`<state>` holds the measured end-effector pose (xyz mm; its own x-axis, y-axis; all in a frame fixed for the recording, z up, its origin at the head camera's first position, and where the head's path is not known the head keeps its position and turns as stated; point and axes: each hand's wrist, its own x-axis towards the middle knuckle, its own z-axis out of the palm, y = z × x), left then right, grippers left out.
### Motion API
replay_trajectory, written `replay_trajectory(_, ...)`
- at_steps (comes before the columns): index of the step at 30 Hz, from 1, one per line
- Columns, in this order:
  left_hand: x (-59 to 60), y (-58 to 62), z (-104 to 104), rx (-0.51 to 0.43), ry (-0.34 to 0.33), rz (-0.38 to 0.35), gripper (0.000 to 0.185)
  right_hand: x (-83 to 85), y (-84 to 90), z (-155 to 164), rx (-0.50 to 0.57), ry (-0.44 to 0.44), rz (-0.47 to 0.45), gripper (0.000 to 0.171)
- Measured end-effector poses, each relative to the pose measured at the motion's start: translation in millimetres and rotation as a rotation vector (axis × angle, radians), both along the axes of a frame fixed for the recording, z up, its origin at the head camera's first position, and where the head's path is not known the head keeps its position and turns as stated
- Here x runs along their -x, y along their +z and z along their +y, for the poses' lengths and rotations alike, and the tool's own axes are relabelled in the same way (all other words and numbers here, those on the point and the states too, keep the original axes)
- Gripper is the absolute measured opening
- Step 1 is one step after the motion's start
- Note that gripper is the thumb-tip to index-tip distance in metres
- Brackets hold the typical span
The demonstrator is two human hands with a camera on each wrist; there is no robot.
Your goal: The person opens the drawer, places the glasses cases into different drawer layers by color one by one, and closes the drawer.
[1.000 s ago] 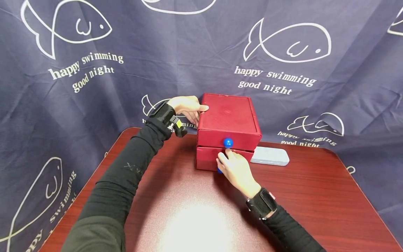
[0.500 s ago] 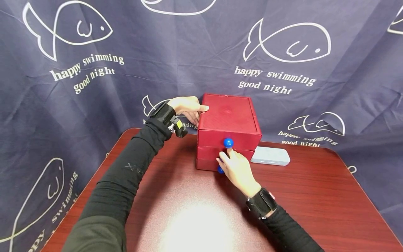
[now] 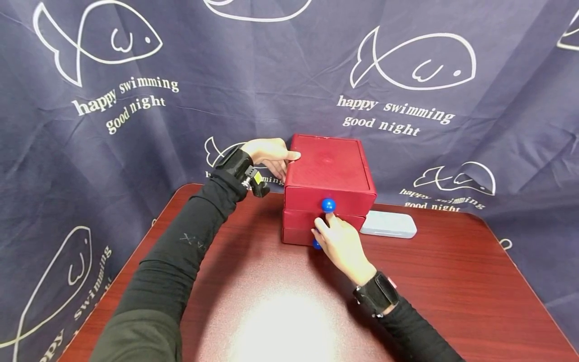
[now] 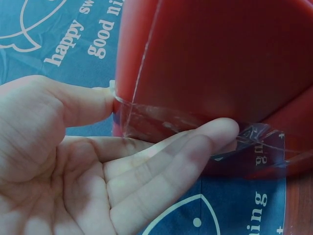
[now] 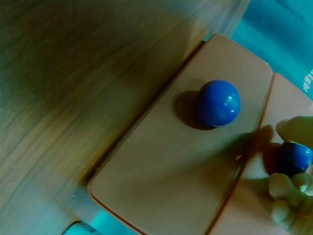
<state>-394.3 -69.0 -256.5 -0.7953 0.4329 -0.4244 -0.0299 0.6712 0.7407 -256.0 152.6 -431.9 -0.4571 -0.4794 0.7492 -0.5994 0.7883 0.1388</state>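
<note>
Red drawer box [image 3: 329, 173] at the far middle of the table [image 3: 452, 286], its lower drawer [image 3: 298, 227] nearly flush with the front. The right hand [image 3: 340, 241] sits at that drawer's front with fingers curled round its blue knob [image 5: 295, 158], just below the upper knob [image 3: 327, 204]; the left hand [image 3: 269, 153] lies open, straight fingers [image 4: 161, 169] and thumb flat against the box's left side. A pale case [image 3: 388, 224] lies just right of the box, before the fish-print cloth [image 3: 113, 90].
</note>
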Motion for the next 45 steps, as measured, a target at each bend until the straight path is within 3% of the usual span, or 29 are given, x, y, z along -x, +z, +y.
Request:
replay_trajectory(7, -1.1, 0.8, 0, -0.003, -0.006, -0.004, 0.043, -14.1, 5.4, 4, -0.049, -0.03, -0.059, 0.039)
replay_trajectory(15, -0.5, 0.5, -2, -0.008, -0.005, -0.008, 0.043, -27.5, 1.3, 6, -0.089, 0.023, -0.002, 0.038)
replay_trajectory(20, 0.2, 1.5, -3, -0.017, -0.007, -0.015, 0.044, -26.4, -11.4, 6, -0.136, 0.032, 0.02, 0.032)
replay_trajectory(30, -0.3, 0.1, -3, -0.016, -0.002, -0.009, 0.046, -17.6, -31.6, 6, -0.163, -0.036, -0.067, 0.038)
replay_trajectory(45, -2.1, 1.5, -4, -0.02, -0.006, -0.009, 0.046, -5.8, -28.7, 1, -0.214, 0.008, -0.112, 0.049)
